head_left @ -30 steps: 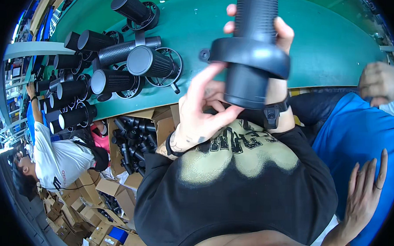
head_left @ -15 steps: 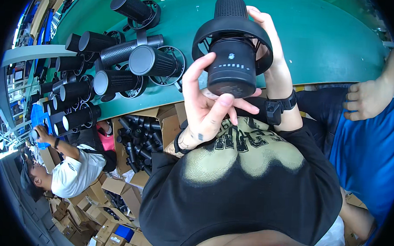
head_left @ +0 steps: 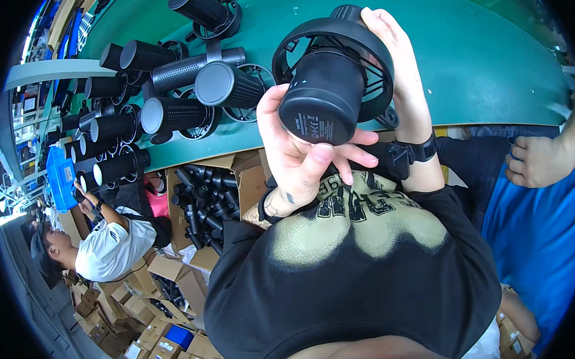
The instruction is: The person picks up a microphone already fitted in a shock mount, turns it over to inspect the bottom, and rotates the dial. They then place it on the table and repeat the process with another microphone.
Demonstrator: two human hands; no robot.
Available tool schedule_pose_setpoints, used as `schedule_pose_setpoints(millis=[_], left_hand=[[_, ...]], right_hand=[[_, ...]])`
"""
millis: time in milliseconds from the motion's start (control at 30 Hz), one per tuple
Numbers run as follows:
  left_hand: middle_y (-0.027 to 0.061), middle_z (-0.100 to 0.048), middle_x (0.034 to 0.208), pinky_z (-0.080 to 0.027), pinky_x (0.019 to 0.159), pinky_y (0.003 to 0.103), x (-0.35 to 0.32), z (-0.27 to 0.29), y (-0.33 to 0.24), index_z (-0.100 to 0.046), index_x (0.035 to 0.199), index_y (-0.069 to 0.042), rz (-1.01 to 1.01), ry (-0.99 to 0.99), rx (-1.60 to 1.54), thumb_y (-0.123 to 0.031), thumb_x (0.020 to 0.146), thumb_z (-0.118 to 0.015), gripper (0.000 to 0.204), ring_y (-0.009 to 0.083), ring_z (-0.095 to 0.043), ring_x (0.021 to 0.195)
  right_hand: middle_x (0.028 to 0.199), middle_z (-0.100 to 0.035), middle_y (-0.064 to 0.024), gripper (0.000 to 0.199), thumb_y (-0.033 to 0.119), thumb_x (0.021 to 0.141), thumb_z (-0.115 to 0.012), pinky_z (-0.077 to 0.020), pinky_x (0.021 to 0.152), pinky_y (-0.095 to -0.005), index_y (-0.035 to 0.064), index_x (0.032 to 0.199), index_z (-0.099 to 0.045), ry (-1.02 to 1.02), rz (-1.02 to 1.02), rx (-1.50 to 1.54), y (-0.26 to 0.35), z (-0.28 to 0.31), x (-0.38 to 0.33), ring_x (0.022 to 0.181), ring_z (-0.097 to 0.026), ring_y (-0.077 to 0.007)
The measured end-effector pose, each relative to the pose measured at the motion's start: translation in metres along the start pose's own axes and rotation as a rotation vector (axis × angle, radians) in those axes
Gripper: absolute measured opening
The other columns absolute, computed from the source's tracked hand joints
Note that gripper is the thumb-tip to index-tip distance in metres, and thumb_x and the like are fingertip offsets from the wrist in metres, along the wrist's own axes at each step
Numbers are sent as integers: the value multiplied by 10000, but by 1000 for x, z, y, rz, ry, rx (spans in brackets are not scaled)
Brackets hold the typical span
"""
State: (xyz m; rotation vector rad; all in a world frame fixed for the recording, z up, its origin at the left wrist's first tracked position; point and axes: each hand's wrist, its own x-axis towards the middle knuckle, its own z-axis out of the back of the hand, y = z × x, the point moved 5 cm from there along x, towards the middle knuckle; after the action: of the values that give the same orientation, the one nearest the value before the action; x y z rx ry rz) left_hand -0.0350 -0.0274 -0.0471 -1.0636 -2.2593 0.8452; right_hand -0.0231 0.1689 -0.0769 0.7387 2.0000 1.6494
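Single view only: camera sat on my head, left of pair, looked steeply down over my chest. Fisheye, upright, not mirrored; straight edges bowed toward dark round rim. Very near: black cylinder part (head_left: 323, 94) filled upper centre, my left hand (head_left: 295, 157) at 6 o'clock of it, my right hand (head_left: 401, 75) at 3 o'clock. Green table (head_left: 485, 66) spanned 11 to 2 o'clock of frame. Cardboard boxes (head_left: 166, 315) on floor lay at 7 o'clock, far below. No second view to overlap.
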Motion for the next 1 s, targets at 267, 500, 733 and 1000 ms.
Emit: schedule_pose_setpoints(millis=[267,500,733,1000], left_hand=[[368,-560,1070,-588,509,341,0,-5,0,9,1394,-211,-21,-15,-96,-70,914,-568,763,403,-684,815],[344,-580,992,-581,483,340,2,-10,-5,-22,1403,-166,-63,6,106,-136,886,-619,791,379,-685,737],[277,-628,1029,-569,585,287,0,-13,-2,-156,1394,-62,-200,8,320,-13,829,-667,764,325,-699,813],[94,-706,767,-537,580,228,4,-13,-2,-337,1354,28,-201,105,973,-65,700,-802,807,147,-699,668]], right_hand=[[764,-578,32,307,403,893,-625,-460,606,-209,100,877,-583,-10,88,-23,15,-3,-4,675,-532,-38],[795,-572,33,270,365,914,-605,-436,617,-193,97,889,-584,18,40,46,17,-6,-6,666,-531,-46],[1029,-620,-84,332,304,986,-397,-497,677,-211,34,1090,-559,167,-68,353,-9,-8,3,823,-614,-104],[1132,-619,-144,395,326,983,-368,-563,691,-278,22,1175,-532,47,142,376,-11,4,11,905,-641,-191]])
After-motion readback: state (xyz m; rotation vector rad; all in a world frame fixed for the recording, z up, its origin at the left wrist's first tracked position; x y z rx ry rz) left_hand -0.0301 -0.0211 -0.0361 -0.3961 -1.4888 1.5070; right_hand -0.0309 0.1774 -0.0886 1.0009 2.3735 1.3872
